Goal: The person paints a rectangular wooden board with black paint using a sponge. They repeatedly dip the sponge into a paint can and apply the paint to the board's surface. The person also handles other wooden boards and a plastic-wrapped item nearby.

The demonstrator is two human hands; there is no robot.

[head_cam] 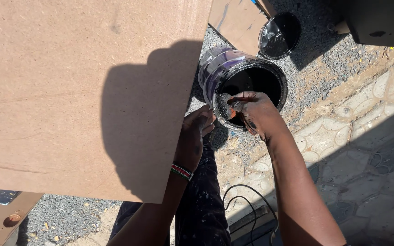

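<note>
My right hand [255, 113] reaches into the mouth of an open paint can [247, 77] filled with black liquid and pinches a small black-soaked sponge or pad [225, 105] at the can's near rim. My left hand [194, 136], with a striped bead bracelet on the wrist, grips the right edge of a large brown board [69, 91] that fills the left half of the view. The can stands on grey gravel, just right of the board's edge. Black stains cover the fingers of my right hand.
The can's round black lid [279, 35] lies on the gravel behind it, next to another brown board [235, 20]. Patterned paving [365, 146] runs along the right. A black cable [247, 196] loops near my dark, spattered trousers. A dark box [381, 20] sits top right.
</note>
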